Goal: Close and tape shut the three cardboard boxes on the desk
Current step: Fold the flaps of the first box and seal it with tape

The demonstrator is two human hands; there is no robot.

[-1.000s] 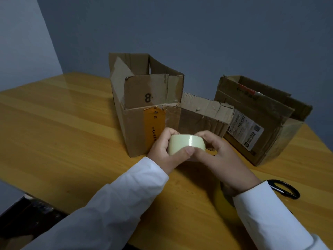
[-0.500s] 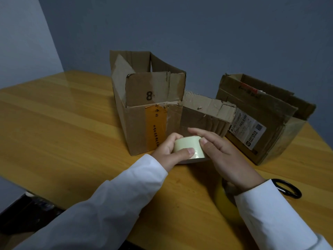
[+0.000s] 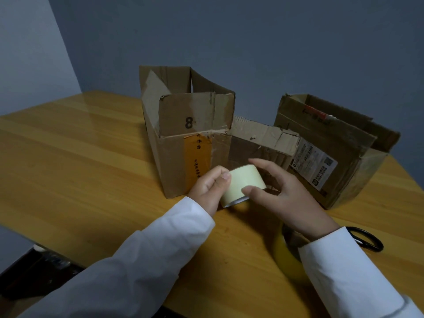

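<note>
On tabletop (image 3: 75, 157), front centre: tape roll (image 3: 244, 184), just off the surface
left hand (image 3: 210, 189): grip curled round the roll's left side
right hand (image 3: 291, 198): fingers spread, thumb tip on roll, not clamped
tall box (image 3: 183, 138): flaps up, behind roll
low box (image 3: 263, 143): middle
labelled box (image 3: 332, 152): right, open
scissors (image 3: 367, 242): by right sleeve
</note>
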